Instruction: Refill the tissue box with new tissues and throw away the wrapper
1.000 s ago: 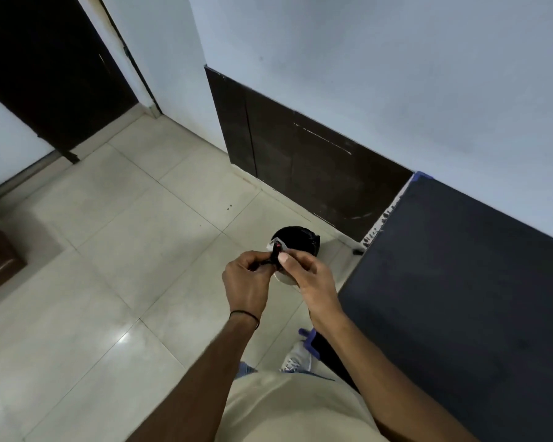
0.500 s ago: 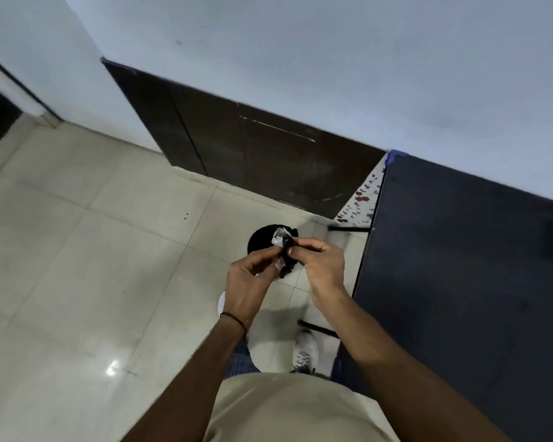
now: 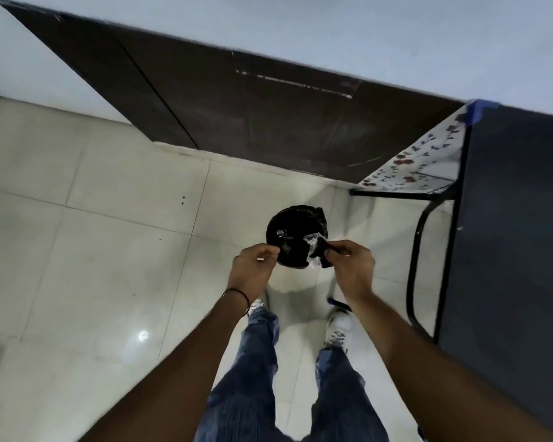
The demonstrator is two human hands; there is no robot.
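Observation:
I stand over a small round bin (image 3: 296, 215) lined with a black bag, on the tiled floor. My right hand (image 3: 353, 264) pinches a crumpled clear wrapper (image 3: 313, 245) with a dark part, holding it over the bin's right rim. My left hand (image 3: 253, 266) hovers at the bin's left rim with its fingers curled closed and nothing visible in them. A small shiny scrap (image 3: 281, 233) lies inside the bin. No tissue box is in view.
A dark table (image 3: 511, 218) with a black metal leg frame (image 3: 416, 250) stands close on my right. A dark brown wall panel (image 3: 268, 116) runs behind the bin. My legs and white shoes (image 3: 339, 327) are just below the bin. Pale floor tiles (image 3: 93, 250) stretch left.
My view has tipped down and closer over the bin. My hands were joined on the wrapper and have parted; only the right hand keeps it, now above the bin.

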